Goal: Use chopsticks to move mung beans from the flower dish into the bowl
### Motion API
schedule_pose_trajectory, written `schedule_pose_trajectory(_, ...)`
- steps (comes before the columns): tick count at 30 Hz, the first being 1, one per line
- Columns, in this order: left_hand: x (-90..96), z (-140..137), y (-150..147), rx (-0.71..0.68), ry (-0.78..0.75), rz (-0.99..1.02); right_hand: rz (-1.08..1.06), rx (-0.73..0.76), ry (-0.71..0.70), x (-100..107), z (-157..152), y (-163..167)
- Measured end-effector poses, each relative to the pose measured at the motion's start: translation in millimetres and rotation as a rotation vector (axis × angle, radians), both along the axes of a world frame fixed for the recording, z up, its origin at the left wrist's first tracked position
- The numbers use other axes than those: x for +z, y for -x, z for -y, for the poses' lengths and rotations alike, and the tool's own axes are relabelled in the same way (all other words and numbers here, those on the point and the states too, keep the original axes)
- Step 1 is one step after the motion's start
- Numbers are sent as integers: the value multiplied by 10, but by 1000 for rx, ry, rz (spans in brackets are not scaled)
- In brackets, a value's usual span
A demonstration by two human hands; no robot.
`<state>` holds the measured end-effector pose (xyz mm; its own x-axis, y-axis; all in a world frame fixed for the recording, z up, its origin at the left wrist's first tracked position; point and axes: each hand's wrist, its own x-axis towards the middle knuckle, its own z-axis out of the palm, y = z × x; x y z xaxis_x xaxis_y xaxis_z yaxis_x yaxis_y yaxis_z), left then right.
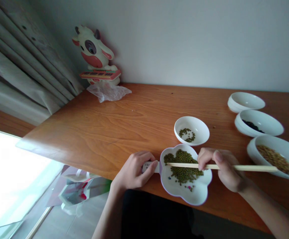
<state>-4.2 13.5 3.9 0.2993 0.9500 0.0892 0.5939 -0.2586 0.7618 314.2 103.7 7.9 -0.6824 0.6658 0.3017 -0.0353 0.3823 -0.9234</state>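
My left hand [139, 169] is closed around the short handle of a white flower-shaped bowl [196, 194] with a lilac rim, at the table's front edge. Green mung beans [184, 166] lie heaped inside it. Chopsticks [249, 168] are gripped in my right hand [224, 167], held nearly level over the bowl, their tips at the beans on its left side. Whether a bean sits between the tips is too small to tell. Just behind stands a small white round bowl [201, 131] with some mung beans on its bottom.
At the right are three white bowls: the far bowl [246, 101], one with dark beans [252, 126], and one with tan grains [273, 157]. A cow-shaped toy keyboard [97, 59] and a clear plastic bag [109, 92] stand at the back left. Bags [77, 189] lie on the floor.
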Motion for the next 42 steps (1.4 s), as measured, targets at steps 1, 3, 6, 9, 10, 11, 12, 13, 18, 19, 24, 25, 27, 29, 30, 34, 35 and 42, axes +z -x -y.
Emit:
schedule_pose_trajectory(1, 0, 0, 0, 1, 1, -2, 3, 6, -6, 8, 9, 4)
schedule_pose_trajectory(3, -1, -2, -1, 2, 1, -4, 18, 21, -12, 16, 29, 14)
schedule_pose_trajectory(6, -1, -8, -2, 0, -2, -3, 35, 29, -10, -3, 45, 25)
schedule_pose_trajectory(9, -2, -8, 3, -2, -2, -1, 43, 22, -1, -49, 35, 25)
schedule_pose_trajectory(10, -3, -7, 4, 0, -1, -1, 46, 20, 2, -64, 30, 22)
schedule_pose_trajectory(11, -4, -4, 6, 3, 1, -1, 50, 19, 5, -78, 25, 17)
schedule_pose_trajectory(12, -5, -2, 7, 6, 3, -3, 54, 18, 8, -88, 21, 12)
schedule_pose_trajectory(13, -6, 1, 7, 7, 4, -5, 57, 18, 9, -96, 18, 6)
schedule_pose_trajectory(18, -11, 5, 2, 2, 8, -8, 58, 11, 20, -105, 19, -12)
schedule_pose_trajectory(19, -11, 5, 2, 2, 9, -8, 52, 7, 22, -107, 19, -11)
schedule_pose_trajectory(24, -9, 5, 6, 3, 10, -9, -7, -35, 41, -126, 24, 15)
schedule_pose_trajectory(25, -9, 5, 7, 3, 9, -8, -22, -47, 48, -126, 29, 23)
schedule_pose_trajectory(27, -12, 4, 8, 1, 10, -7, -52, -74, 61, -117, 41, 42)
schedule_pose_trajectory(29, -15, 0, 8, 0, 11, -8, -87, -107, 72, -94, 51, 59)
schedule_pose_trajectory(30, -16, -1, 7, -1, 11, -8, -107, -126, 76, -77, 51, 63)
schedule_pose_trajectory(34, -13, 2, 4, -5, 3, -1, -208, -218, 86, 20, -11, 26)
schedule_pose_trajectory(35, -10, 4, 2, -6, 1, 0, -244, -252, 83, 46, -47, 0)
schedule_pose_trajectory(42, -15, 6, 0, -5, -1, -12, -450, -560, -47, 157, -312, -179)
